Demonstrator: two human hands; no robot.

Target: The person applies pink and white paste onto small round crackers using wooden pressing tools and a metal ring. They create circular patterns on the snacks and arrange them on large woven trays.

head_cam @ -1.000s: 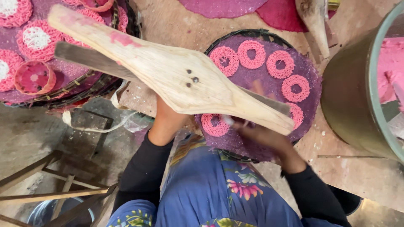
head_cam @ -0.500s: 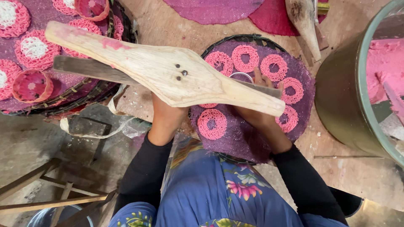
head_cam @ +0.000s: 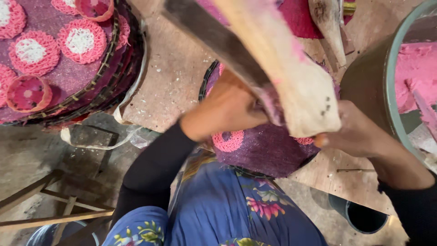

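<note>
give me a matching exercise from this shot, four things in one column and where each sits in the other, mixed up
Things:
1. wooden press
2. stack of round trays
3. big metal drum
4. small dark bucket

Places:
A. on the floor at the lower right
B. right edge, with pink dough inside
C. upper left, topped with pink rings
D. centre, between the left hand and the right hand, over a purple tray

Pairs: 1-D, 2-C, 3-B, 4-A

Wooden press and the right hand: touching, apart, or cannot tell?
Touching. The head view shows the right hand gripping the wide end of the wooden press.
</note>
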